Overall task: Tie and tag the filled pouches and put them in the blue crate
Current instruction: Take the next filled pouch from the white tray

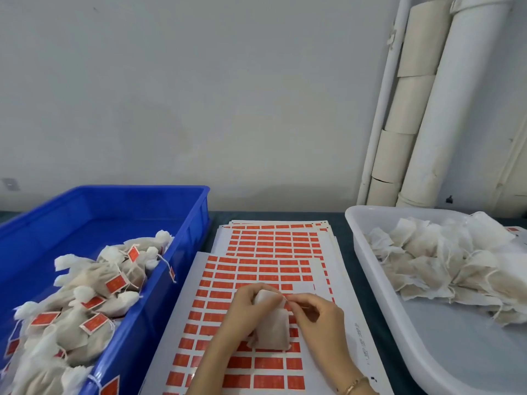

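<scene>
Now left hand [245, 310] grips the pouch [272, 327], right hand [320, 317] pinches its top; blue crate [189, 232] at ten o'clock, left nearer.

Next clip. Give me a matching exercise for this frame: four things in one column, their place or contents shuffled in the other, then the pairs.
1. blue crate
2. white tray
3. label sheets
4. single pouch

A. on the person's right, holding untagged pouches
B. gripped by the left hand, its top pinched by the right hand
C. on the person's left, holding tagged pouches
D. mid-table, beneath both hands

Pairs: 1-C, 2-A, 3-D, 4-B
</scene>
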`<act>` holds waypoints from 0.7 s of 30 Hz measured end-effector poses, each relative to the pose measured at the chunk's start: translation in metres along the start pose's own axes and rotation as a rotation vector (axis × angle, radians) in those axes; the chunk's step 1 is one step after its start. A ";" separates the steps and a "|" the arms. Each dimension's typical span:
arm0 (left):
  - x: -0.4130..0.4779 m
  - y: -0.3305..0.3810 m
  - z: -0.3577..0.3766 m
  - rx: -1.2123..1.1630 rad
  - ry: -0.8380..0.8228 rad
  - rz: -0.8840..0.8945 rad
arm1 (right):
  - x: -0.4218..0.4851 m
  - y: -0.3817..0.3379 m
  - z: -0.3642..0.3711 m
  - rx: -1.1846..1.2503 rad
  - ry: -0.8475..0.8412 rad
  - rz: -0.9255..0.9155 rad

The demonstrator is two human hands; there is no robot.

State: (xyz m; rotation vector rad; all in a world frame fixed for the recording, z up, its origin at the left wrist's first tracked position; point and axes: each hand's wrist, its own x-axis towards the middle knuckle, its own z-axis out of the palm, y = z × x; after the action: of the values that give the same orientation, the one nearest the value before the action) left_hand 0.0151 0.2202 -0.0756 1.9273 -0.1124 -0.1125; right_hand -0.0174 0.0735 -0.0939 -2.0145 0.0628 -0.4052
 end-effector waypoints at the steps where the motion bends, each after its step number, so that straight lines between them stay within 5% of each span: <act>1: 0.000 -0.001 0.000 -0.001 -0.006 0.001 | 0.001 0.000 0.001 -0.011 -0.004 -0.009; 21: 0.001 -0.005 0.003 0.107 -0.003 0.029 | -0.003 0.000 0.003 -0.085 0.015 -0.109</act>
State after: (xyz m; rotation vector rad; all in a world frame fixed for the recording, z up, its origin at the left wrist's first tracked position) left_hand 0.0161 0.2185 -0.0811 2.0319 -0.1512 -0.0914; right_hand -0.0191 0.0765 -0.0961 -2.1053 -0.0208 -0.4936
